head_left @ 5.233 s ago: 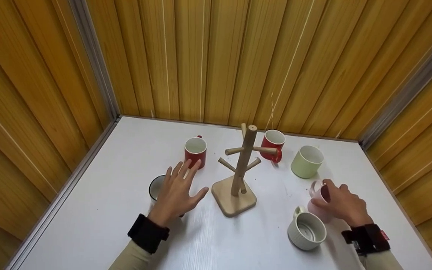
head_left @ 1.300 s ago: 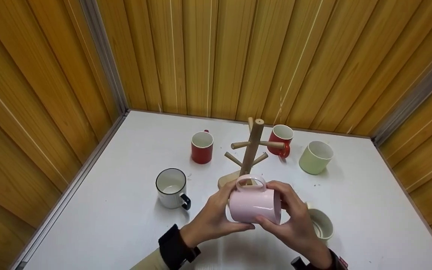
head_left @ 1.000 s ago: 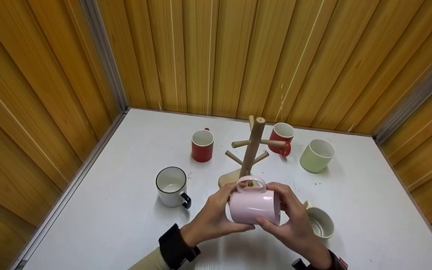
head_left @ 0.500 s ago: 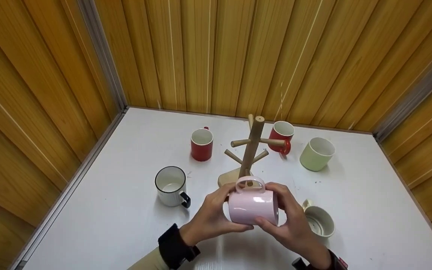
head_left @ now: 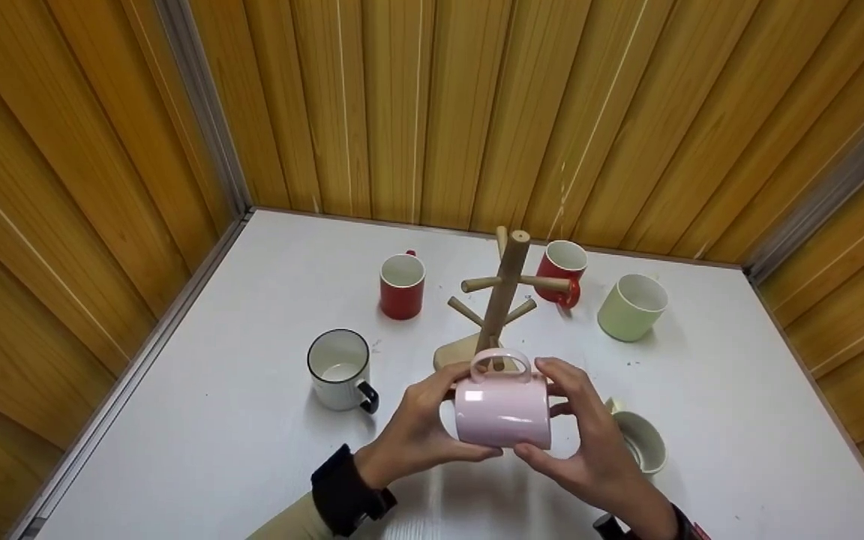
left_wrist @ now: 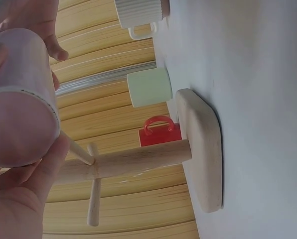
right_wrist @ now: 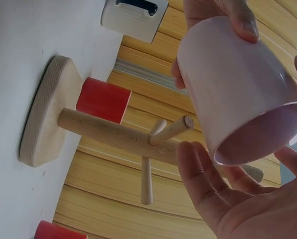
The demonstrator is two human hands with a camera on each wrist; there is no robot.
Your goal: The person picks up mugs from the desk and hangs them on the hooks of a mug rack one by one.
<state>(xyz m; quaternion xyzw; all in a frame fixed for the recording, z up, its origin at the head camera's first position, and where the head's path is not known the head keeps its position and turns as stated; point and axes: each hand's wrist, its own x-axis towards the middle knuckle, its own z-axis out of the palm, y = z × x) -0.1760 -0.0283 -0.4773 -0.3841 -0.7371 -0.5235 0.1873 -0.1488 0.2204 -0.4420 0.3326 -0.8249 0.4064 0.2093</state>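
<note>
My left hand (head_left: 421, 427) grips a pink mug (head_left: 503, 412) round its base end, holding it sideways above the table. The mug's handle points up and its mouth faces right. At the mouth end, my right hand (head_left: 589, 442) has its fingers spread and nearly straight; the right wrist view shows a gap between those fingers and the mug. Just behind stands a wooden mug tree (head_left: 505, 292), its square base (left_wrist: 201, 149) partly hidden in the head view. A low front peg shows through the handle loop; whether it passes through, I cannot tell.
A white mug with black rim (head_left: 339, 375) stands left. Two red mugs (head_left: 402, 292) stand behind, one partly behind a peg. A green mug (head_left: 631, 309) is back right; a pale ribbed mug (head_left: 642, 442) sits partly behind my right hand. Wood-patterned walls enclose the white table (head_left: 252, 300).
The pink mug has been lifted from the table's right side to the front of the mug tree. My left hand has taken hold of it. Lately my right fingers have loosened and shifted right.
</note>
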